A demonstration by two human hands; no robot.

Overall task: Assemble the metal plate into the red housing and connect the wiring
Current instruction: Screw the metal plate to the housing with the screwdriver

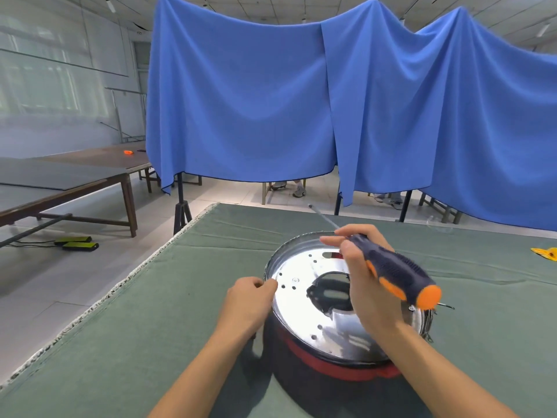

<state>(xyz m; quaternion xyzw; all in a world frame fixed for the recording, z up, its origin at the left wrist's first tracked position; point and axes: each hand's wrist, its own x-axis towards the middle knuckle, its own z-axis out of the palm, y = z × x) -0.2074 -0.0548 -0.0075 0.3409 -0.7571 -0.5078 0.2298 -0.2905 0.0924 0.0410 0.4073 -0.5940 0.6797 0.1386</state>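
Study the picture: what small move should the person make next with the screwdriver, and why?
Probably swing the screwdriver round so its tip points down at the metal plate. The right hand grips the handle, but the shaft points up and away from the plate. The plate already sits in the red housing, the left hand pinches at its rim, and a small screw shows nearby.

We count one round shiny metal plate [304,294], one red housing [331,365] beneath it, and one screwdriver with a navy and orange handle [394,271]. Two bare hands show, the left [251,303] and the right [366,285]. One green-covered bench [150,327] carries these, with one crumpled yellow item [547,254] and one blue draped curtain [331,101] behind.
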